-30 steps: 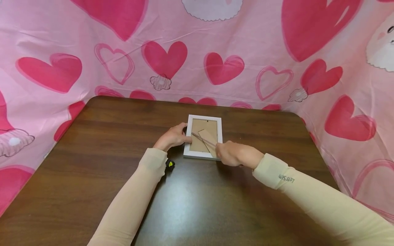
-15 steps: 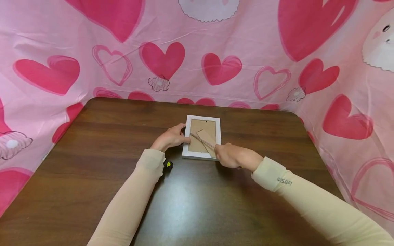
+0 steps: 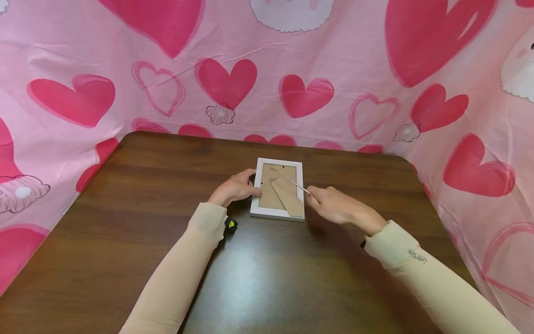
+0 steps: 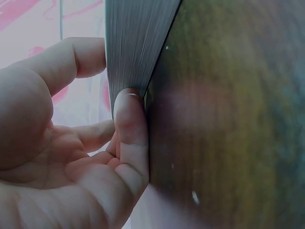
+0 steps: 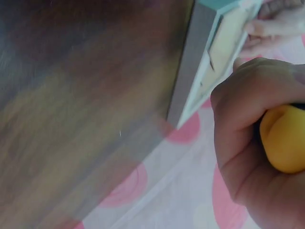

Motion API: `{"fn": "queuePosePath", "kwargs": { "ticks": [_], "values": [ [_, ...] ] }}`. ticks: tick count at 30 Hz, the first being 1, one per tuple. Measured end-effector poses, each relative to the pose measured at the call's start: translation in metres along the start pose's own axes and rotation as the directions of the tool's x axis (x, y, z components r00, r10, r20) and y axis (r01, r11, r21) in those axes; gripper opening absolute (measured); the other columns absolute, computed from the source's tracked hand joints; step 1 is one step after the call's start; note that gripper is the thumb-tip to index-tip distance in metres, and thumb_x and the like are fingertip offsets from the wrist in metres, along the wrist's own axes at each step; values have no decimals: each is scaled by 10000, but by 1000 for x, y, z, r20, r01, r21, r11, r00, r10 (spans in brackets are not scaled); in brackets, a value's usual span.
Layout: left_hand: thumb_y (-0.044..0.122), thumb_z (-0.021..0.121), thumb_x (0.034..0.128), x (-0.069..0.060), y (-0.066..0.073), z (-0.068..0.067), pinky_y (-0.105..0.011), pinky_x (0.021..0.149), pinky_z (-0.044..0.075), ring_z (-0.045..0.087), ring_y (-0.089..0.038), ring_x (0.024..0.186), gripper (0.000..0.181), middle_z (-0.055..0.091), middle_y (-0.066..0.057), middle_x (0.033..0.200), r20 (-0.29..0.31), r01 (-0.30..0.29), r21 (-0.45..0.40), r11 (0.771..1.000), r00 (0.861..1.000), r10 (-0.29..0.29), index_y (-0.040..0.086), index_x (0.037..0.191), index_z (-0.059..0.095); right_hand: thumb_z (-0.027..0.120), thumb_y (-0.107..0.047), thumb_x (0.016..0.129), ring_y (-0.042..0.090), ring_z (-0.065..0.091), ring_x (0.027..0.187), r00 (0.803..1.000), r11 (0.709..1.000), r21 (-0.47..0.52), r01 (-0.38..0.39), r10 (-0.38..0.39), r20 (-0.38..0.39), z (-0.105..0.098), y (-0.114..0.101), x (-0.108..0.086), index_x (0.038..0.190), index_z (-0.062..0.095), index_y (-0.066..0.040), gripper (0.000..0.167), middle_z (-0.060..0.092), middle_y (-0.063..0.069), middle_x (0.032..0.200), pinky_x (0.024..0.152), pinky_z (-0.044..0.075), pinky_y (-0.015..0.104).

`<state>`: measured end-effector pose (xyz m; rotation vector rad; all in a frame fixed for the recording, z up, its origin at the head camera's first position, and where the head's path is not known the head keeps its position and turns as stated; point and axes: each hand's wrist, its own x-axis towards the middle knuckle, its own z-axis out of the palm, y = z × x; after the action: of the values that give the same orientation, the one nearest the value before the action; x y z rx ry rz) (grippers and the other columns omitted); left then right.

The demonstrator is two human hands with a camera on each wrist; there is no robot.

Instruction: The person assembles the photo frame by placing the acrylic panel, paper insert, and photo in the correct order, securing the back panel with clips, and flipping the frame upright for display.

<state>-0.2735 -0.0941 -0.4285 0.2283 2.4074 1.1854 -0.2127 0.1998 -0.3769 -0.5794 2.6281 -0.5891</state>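
Observation:
A white picture frame [image 3: 271, 213] lies face down on the table, its tan backing board [image 3: 267, 197] and slanted easel stand [image 3: 288, 197] upward. My left hand [image 3: 235, 188] grips the frame's left edge, thumb on the border; the left wrist view shows fingers against its grey side [image 4: 136, 43]. In my right hand [image 3: 338, 204] is a screwdriver, its thin metal shaft [image 3: 289, 179] reaching over the backing towards the upper left. The right wrist view shows the fingers curled round its yellow handle [image 5: 285, 138]. Whether the tip touches the board is unclear.
The dark wooden table [image 3: 250, 278] spreads around the frame. Pink cloth [image 3: 267, 97] printed with hearts hangs behind the table and along both sides. A small black and yellow item [image 3: 230, 225] sits by the left wrist.
My right hand has moved right and slightly up, and the screwdriver tip has shifted from the frame's left inner edge to the upper part of the backing. The left hand keeps its hold.

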Motion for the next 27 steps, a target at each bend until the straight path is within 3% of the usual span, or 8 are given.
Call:
{"fn": "queuePosePath", "kwargs": {
  "ticks": [4,11,19,27],
  "values": [
    [209,753,925,0,-1,-1,-333,790,422,509,-212,874,866,553,-93,962,-3,0,-1,1000,1000,0,40,1653,317,437,-228,1119,147,385,608,999,1000,-27,-11,10,-42,-10,5,-10,992,546,-137,191,435,-11,726,572,371,346],
    [208,759,923,2,-2,1,-333,812,424,515,-210,893,855,563,-92,980,-6,-8,0,1000,1000,8,47,1649,335,430,-356,1144,142,504,709,998,988,-157,-2,-8,-63,-13,12,-31,966,593,-182,298,506,-52,754,680,429,362],
    [212,762,917,2,-4,0,-323,794,428,517,-207,871,861,570,-90,968,-9,-5,13,1000,1000,6,47,1648,337,563,-293,1094,86,430,590,975,926,-362,102,-165,-146,-4,23,-47,833,557,-252,264,390,-115,613,605,417,348],
    [214,762,927,-1,0,0,-328,791,422,511,-208,875,863,561,-91,963,-4,0,1,1000,1000,1,45,1652,327,629,-278,1069,69,388,568,955,899,-409,158,-245,-169,3,33,-54,794,524,-261,295,312,-140,603,561,390,320]
  ]
}}
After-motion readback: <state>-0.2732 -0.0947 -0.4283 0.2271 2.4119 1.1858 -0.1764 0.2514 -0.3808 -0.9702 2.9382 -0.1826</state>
